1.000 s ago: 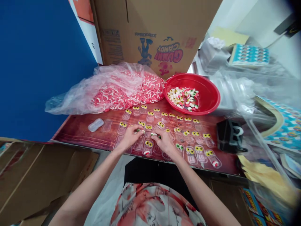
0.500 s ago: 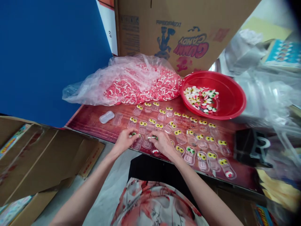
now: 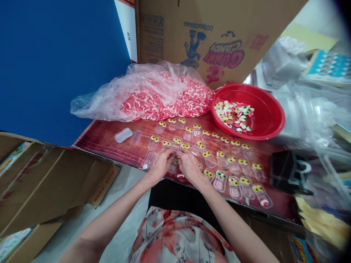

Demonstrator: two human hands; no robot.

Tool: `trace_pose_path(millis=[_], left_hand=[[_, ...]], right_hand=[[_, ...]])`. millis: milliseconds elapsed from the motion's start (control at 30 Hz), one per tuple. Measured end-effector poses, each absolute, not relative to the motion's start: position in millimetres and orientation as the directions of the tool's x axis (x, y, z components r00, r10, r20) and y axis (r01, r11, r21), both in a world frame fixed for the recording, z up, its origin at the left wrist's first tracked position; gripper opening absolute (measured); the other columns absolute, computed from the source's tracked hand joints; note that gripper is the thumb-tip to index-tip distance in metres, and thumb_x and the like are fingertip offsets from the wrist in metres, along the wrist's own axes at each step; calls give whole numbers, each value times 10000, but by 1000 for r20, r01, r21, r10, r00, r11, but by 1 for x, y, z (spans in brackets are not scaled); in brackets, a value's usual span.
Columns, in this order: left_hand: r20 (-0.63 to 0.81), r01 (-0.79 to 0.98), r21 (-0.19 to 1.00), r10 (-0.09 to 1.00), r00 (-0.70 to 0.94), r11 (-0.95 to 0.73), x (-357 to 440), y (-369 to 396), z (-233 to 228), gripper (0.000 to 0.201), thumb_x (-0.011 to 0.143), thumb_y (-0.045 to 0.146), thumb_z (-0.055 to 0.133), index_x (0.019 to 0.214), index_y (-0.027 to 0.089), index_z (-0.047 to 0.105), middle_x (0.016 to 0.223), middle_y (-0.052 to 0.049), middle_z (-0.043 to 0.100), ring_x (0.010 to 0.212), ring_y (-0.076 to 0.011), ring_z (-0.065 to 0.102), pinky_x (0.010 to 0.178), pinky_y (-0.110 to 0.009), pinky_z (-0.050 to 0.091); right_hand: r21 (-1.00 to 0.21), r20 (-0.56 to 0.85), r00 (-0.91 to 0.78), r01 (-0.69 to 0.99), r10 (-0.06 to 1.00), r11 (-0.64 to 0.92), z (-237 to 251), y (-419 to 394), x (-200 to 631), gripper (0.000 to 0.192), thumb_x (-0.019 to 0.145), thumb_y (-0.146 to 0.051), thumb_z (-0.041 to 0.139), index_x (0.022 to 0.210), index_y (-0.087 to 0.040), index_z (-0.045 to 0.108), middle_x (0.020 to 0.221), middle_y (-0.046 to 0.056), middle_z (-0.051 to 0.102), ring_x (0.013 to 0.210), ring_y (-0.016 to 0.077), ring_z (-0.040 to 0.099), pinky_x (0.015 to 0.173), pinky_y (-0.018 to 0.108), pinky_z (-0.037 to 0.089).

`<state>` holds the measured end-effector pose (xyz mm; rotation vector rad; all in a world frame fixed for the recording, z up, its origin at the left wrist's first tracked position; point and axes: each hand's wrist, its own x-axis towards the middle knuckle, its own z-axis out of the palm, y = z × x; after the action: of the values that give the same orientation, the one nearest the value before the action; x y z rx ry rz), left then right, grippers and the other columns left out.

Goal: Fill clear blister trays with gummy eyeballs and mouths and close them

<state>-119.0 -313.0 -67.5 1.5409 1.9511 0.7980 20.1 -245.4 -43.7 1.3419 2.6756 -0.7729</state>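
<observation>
My left hand and my right hand meet over a small clear plastic tray near the table's front edge. A green-and-white eye candy shows at the tips of my right fingers, which are pinched together. My left fingers are closed too, and what they hold is hidden. To the left of my left hand lies another clear tray with a small white piece at its lower end. Around my hands lie several trays holding pairs of yellow eye candies. One tray has green eyes.
A clear bag of red-and-white candies lies at the back, before a cardboard box. On the right, a red basin contains loose eye candies, with a black box nearby. Two trays without eyes lie on the left.
My left hand has moved right, off the tray at the left, and now meets my right hand. My right hand has hardly moved. The view has shifted slightly.
</observation>
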Motion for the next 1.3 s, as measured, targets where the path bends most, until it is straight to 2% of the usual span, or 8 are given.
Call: trace_pose_path(millis=[267, 400, 500, 633, 767, 900, 1033, 1300], left_hand=[[3, 583, 794, 958, -288, 173, -122, -316, -63, 205, 901, 206, 513, 933, 186, 714, 965, -92, 697, 925, -234, 638, 897, -369, 477], [-148, 314, 895, 874, -463, 318, -152, -333, -52, 180, 870, 251, 534, 985, 177, 650, 912, -60, 710, 801, -186, 653, 780, -328, 510], [-279, 84, 928, 826, -490, 363, -174, -353, -43, 233, 814, 297, 597, 1013, 177, 577, 828, -20, 690, 652, -139, 639, 630, -265, 500], [-319, -36, 938, 817, -481, 346, -177, -369, -42, 295, 725, 314, 699, 936, 189, 536, 779, 7, 678, 659, -147, 686, 633, -257, 517], [-304, 54, 930, 844, -442, 364, -166, -365, -50, 203, 738, 293, 683, 897, 179, 629, 788, -9, 681, 656, -165, 694, 664, -287, 535], [-183, 346, 872, 886, -427, 347, -160, -353, -53, 143, 760, 194, 648, 892, 198, 702, 916, -44, 726, 737, -183, 687, 731, -305, 532], [-107, 569, 758, 921, -376, 320, -159, -347, -54, 198, 781, 120, 619, 936, 204, 709, 864, -42, 723, 801, -196, 659, 810, -320, 510], [-48, 679, 676, 937, -347, 286, -158, -345, -57, 175, 823, 139, 570, 905, 189, 717, 942, -85, 680, 885, -227, 633, 854, -352, 491]], right_hand=[[-619, -143, -557, 696, 818, 365, -39, -248, 29, 272, 923, -195, 501, 1077, -180, 725, 1072, 112, 650, 902, 209, 618, 807, 299, 457], [-761, -136, -591, 576, 795, 297, -37, -249, 32, 327, 929, -182, 449, 1103, -181, 726, 996, 81, 686, 902, 192, 627, 860, 310, 458], [-835, -136, -618, 492, 774, 246, -40, -255, 25, 317, 863, -151, 514, 1099, -201, 720, 976, 49, 710, 880, 181, 635, 826, 299, 462], [-858, -138, -600, 469, 788, 207, -47, -267, 8, 202, 819, -187, 598, 992, -203, 699, 862, 10, 710, 745, 155, 621, 712, 263, 446], [-823, -82, -687, 455, 722, 340, -53, -273, -5, 168, 848, -177, 566, 945, -200, 701, 842, 21, 694, 762, 168, 622, 737, 273, 443], [-695, -98, -720, 543, 687, 471, -51, -275, -12, 270, 866, -121, 518, 1028, -202, 718, 1013, 81, 678, 870, 201, 627, 771, 289, 442], [-562, -182, -715, 639, 675, 524, -49, -277, -14, 311, 889, -108, 469, 1055, -206, 713, 1002, 102, 641, 863, 220, 622, 721, 291, 436], [-525, -168, -672, 680, 721, 512, -50, -278, -18, 327, 875, -105, 472, 1116, -201, 670, 1055, 106, 633, 821, 209, 628, 661, 281, 433]])
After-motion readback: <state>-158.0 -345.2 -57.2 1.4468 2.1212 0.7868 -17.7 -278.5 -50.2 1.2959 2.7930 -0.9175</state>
